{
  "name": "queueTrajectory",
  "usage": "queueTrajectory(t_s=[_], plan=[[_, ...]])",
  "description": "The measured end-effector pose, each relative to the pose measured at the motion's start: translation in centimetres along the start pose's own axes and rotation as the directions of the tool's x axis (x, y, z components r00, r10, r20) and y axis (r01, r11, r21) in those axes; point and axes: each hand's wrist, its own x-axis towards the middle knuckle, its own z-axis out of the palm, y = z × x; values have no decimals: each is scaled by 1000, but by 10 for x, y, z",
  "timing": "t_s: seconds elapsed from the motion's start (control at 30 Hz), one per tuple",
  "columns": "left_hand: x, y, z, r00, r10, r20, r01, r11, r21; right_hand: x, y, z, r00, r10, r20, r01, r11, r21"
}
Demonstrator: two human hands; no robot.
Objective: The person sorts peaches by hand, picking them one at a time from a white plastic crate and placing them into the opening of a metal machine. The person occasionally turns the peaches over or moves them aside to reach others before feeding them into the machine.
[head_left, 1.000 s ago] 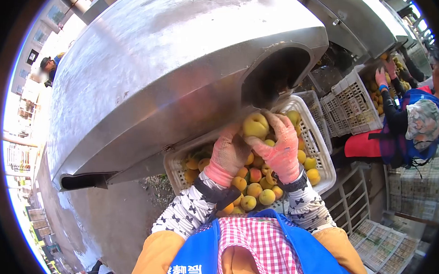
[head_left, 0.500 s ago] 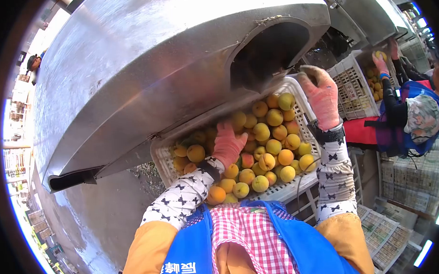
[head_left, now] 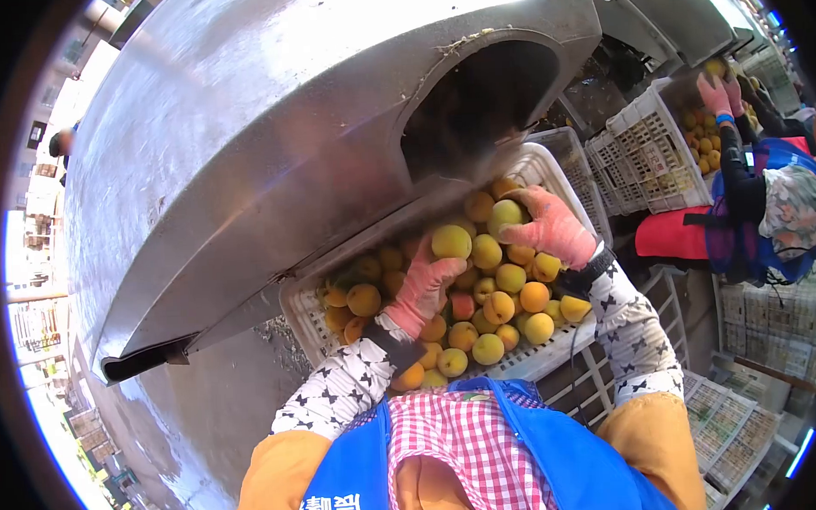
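A white plastic crate (head_left: 304,323) in front of me holds many yellow-orange peaches (head_left: 488,348). My left hand (head_left: 422,290), in a pink glove, is closed around a greenish-yellow peach (head_left: 452,242) over the left-middle of the heap; some of its fingers are hidden behind the fruit. On the right side of the crate, my right hand (head_left: 558,229), also pink-gloved, has fingers and thumb around another yellow-green peach (head_left: 505,216). Patterned white sleeves cover both forearms.
A large metal machine housing (head_left: 243,171) with a dark round opening (head_left: 479,104) overhangs the crate's far side. To the right, a co-worker in a blue vest (head_left: 788,210) handles fruit at another white crate (head_left: 652,152). Stacked crates (head_left: 729,433) stand at lower right.
My right hand has come down and left from above the crate's right rim onto a peach. My left hand has shifted slightly and now has a peach raised in its fingers.
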Motion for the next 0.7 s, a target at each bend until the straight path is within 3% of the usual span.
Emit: queueTrajectory(t_s=[0.03, 0.07, 0.1, 0.13, 0.17, 0.2, 0.27, 0.33, 0.4, 0.43, 0.47, 0.5, 0.53, 0.6, 0.63, 0.7], plan=[[-4, 10, 7, 1000, 1, -9, -2, 1000, -5, -10, -4, 11, 999, 35, 18, -37, 990, 134], [-5, 26, 18, 995, -49, 92, 69, 970, -232, -18, -9, 22, 997, 67, 38, -75, 962, 264], [-5, 38, 26, 977, -69, 202, 153, 885, -439, -26, -17, 33, 994, 37, -103, -14, 977, 214], [-5, 43, 29, 979, -61, 195, 143, 885, -443, -34, -27, 40, 971, -4, -239, 42, 987, 155], [-4, 48, 31, 974, -90, 208, 187, 836, -515, -39, -39, 38, 940, -151, -307, 153, 988, -18], [-2, 53, 33, 967, -116, 227, 230, 781, -581, -42, -50, 39, 939, -163, -303, 164, 986, -21], [-2, 59, 38, 970, -96, 224, 213, 780, -588, -49, -65, 42, 840, -360, -405, 344, 932, -113], [-1, 66, 44, 969, -76, 235, 205, 780, -591, -46, -70, 40, 832, -382, -403, 340, 924, -175], [-1, 77, 48, 977, 15, 211, 111, 814, -570, -29, -74, 37, 743, -408, -531, 345, 913, -218], [1, 73, 42, 975, 23, 220, 108, 819, -563, -16, -83, 34, 705, -388, -594, 284, 921, -266], [5, 62, 30, 982, 62, 179, 7, 933, -359, -1, -84, 33, 695, -397, -600, 290, 918, -271], [5, 60, 24, 983, 113, 146, -95, 987, -130, 18, -80, 35, 699, -360, -618, 188, 926, -327], [3, 59, 17, 980, 125, 155, -106, 987, -123, 33, -76, 38, 698, -325, -639, 84, 922, -377], [-13, 56, 8, 991, -110, 71, 131, 877, -462, 51, -72, 52, 709, -327, -625, 41, 904, -426], [-20, 45, -2, 999, -24, 36, 31, 975, -218, 57, -70, 56, 730, -318, -605, -7, 881, -472], [-43, 46, -7, 997, -70, -17, 67, 988, -139, 60, -64, 58, 708, -366, -605, 25, 868, -496]])
